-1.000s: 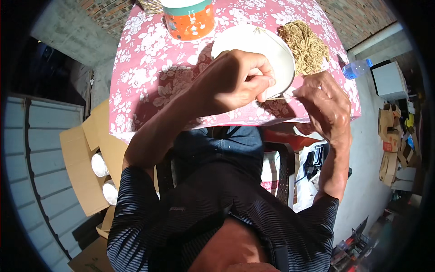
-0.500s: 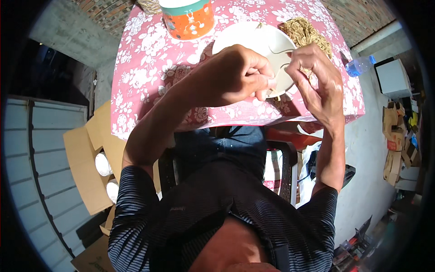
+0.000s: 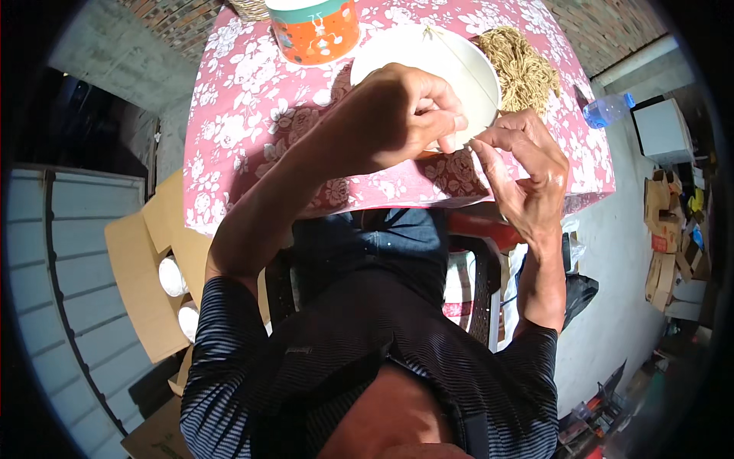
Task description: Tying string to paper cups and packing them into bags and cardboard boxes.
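Across the white bowl [image 3: 382, 55], a thin strand [image 3: 466, 66] slanted toward the right rim. At the bowl's near side my left grip [image 3: 417, 118] was pinched, thumb to fingers, and my right grip [image 3: 529, 157] met at thumb and fingertip; I cannot tell what either grasped. The tan cord bundle [image 3: 518, 70] lay just right of the bowl, the orange container [image 3: 317, 38] to its left, all on the flower-patterned worktop [image 3: 248, 99].

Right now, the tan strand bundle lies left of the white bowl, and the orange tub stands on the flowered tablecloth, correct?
Not quite: the head view shows the tan strand bundle right of the white bowl. The orange tub does stand on the flowered tablecloth.
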`<action>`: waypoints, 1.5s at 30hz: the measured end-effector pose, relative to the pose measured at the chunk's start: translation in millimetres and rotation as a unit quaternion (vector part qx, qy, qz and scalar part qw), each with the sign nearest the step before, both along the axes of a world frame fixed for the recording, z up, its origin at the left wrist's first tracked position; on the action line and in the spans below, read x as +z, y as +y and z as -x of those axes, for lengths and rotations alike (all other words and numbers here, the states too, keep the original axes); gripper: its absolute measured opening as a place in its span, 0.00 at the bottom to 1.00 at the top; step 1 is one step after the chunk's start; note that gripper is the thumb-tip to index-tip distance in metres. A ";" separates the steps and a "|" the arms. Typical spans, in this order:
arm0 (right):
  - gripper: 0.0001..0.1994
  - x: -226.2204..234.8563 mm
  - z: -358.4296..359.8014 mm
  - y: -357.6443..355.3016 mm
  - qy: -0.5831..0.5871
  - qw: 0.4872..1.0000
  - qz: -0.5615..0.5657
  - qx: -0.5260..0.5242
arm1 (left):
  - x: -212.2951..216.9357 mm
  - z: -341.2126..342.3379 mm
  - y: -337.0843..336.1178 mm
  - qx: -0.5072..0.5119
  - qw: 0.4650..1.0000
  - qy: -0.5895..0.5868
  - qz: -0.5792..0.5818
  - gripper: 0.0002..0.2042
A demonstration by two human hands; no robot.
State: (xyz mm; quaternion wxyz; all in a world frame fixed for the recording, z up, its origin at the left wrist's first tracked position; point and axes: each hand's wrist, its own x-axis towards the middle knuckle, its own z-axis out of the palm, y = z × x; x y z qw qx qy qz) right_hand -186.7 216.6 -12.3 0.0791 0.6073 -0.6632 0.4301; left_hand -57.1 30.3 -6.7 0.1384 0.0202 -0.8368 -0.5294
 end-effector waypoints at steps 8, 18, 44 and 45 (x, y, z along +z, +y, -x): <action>0.05 3.1 -10.3 1.9 0.002 1.000 -0.028 0.001 | 5.8 -4.1 -0.5 -0.004 0.994 -0.032 -0.103 0.11; 0.04 1.1 -9.4 1.3 -0.085 0.996 -0.036 0.001 | 3.3 -6.4 19.4 0.015 1.000 -0.001 -0.018 0.09; 0.07 4.4 -23.8 -4.9 -0.206 0.977 -0.047 -0.040 | 10.6 -22.0 26.7 0.088 0.995 0.013 0.050 0.05; 0.08 6.5 -22.7 -1.3 -0.174 0.982 -0.065 -0.034 | 8.8 -20.8 29.2 0.085 0.995 0.016 0.044 0.05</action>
